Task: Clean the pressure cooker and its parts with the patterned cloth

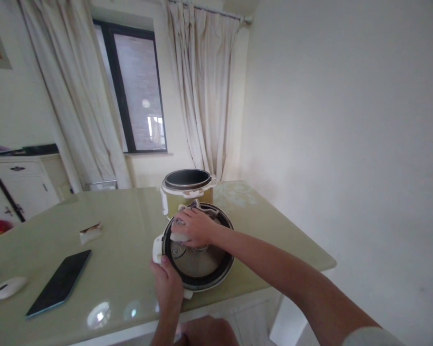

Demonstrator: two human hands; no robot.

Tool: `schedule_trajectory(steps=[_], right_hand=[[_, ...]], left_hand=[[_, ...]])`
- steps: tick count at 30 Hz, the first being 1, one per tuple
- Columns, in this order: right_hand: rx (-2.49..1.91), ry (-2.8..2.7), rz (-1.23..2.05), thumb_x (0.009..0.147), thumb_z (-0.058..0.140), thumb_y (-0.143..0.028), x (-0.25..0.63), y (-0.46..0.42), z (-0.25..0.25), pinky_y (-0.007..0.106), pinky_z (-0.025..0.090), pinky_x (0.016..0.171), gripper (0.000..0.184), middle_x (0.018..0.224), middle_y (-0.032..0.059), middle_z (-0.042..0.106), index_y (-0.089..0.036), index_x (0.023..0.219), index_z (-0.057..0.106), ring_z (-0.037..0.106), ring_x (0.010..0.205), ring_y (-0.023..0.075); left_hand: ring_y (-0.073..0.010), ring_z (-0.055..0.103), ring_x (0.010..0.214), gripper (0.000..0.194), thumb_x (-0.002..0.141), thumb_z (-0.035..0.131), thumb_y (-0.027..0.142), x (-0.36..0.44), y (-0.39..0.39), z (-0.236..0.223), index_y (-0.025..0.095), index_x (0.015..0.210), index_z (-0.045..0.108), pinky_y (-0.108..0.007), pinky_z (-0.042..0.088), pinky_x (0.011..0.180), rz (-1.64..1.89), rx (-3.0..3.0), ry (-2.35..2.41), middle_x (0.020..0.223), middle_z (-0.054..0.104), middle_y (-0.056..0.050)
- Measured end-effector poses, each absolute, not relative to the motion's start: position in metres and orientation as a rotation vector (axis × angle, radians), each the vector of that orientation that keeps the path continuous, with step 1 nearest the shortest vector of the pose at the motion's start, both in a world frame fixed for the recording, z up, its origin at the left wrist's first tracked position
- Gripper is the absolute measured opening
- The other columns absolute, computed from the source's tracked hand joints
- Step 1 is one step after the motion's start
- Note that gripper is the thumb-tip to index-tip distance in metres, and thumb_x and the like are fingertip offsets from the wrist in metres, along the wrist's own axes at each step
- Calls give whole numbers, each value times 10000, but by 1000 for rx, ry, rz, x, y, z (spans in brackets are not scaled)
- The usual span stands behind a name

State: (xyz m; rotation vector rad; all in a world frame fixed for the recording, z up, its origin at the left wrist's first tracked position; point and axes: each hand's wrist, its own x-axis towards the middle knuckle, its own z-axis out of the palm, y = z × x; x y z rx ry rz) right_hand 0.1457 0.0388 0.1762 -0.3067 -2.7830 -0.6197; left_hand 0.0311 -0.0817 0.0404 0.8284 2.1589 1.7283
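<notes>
A round cooker lid (pixel 202 266) is tilted up near the table's front edge, its metal inner side with a dark rim facing me. My left hand (pixel 168 283) grips the lid at its lower left, by the white handle (pixel 158 248). My right hand (pixel 195 227) is closed on a crumpled pale cloth (pixel 179 236) and presses it against the upper part of the lid's inside. Behind the lid stands the cooker body (pixel 173 202), with its dark round pot opening (pixel 187 178) uncovered.
On the table (pixel 122 216) to the left lie a dark tablet (pixel 59 283), a white computer mouse (pixel 8 288) and a small packet (pixel 90 234). A wall (pixel 346 144) runs along the right. Curtains (pixel 205 91) hang at the window behind.
</notes>
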Motion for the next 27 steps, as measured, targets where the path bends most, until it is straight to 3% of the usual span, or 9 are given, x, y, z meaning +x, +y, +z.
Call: schedule_trajectory(steps=[2, 5, 10, 13, 18, 21, 24, 27], right_hand=[[-401, -2799, -592, 895, 771, -456, 157, 43, 179, 493, 468, 1072, 548, 1459, 124, 534, -296, 1390, 598, 472, 1311, 337], [-733, -2799, -501, 846, 797, -341, 183, 49, 184, 460, 534, 961, 588, 1437, 133, 540, -319, 1400, 603, 513, 1269, 346], [-1162, -2814, -183, 786, 794, -503, 226, 31, 173, 455, 573, 812, 600, 1300, 143, 626, -310, 1342, 677, 651, 1107, 371], [-1049, -2997, -42, 734, 819, -581, 231, 7, 160, 420, 565, 808, 627, 1153, 107, 696, -283, 1278, 724, 693, 1018, 333], [-759, -3091, 120, 742, 817, -554, 198, -25, 144, 367, 549, 784, 594, 1163, 72, 707, -296, 1269, 720, 688, 998, 284], [-759, -2974, 164, 749, 814, -528, 182, -31, 138, 387, 551, 843, 597, 1203, 77, 688, -281, 1280, 698, 667, 1035, 282], [-717, -2915, 142, 747, 828, -541, 184, -33, 129, 483, 514, 1005, 658, 1289, 99, 650, -269, 1322, 660, 615, 1172, 319], [-784, -2806, 115, 740, 837, -601, 198, -35, 121, 590, 438, 1109, 869, 1464, 135, 565, -267, 1483, 534, 517, 1331, 373]], left_hand=[[-305, 653, 924, 402, 1035, 329, 517, 31, -82, 41, 200, 1189, 523, -418, 506, 799, 1707, 801, 2171, 1018, 659, -138], [-305, 655, 935, 386, 1033, 339, 516, 33, -83, 43, 207, 1168, 527, -418, 504, 807, 1720, 833, 2174, 1028, 665, -137], [-294, 645, 868, 374, 1037, 355, 517, 38, -85, 43, 216, 1164, 539, -409, 494, 746, 1739, 863, 2204, 991, 672, -119], [-285, 649, 875, 349, 1039, 362, 501, 37, -83, 42, 217, 1126, 545, -407, 507, 759, 1715, 872, 2187, 995, 676, -119], [-280, 654, 928, 371, 1052, 334, 493, 35, -80, 41, 197, 1119, 548, -419, 528, 819, 1751, 926, 2161, 1022, 670, -131], [-281, 651, 927, 400, 1055, 317, 500, 35, -82, 42, 186, 1138, 550, -423, 530, 816, 1763, 926, 2151, 1009, 665, -129], [-297, 660, 970, 428, 1053, 321, 495, 34, -83, 41, 167, 1200, 553, -443, 536, 852, 1781, 909, 2143, 1065, 674, -154], [-305, 671, 994, 422, 1047, 343, 477, 34, -84, 40, 159, 1217, 562, -451, 543, 878, 1803, 897, 2127, 1095, 682, -167]])
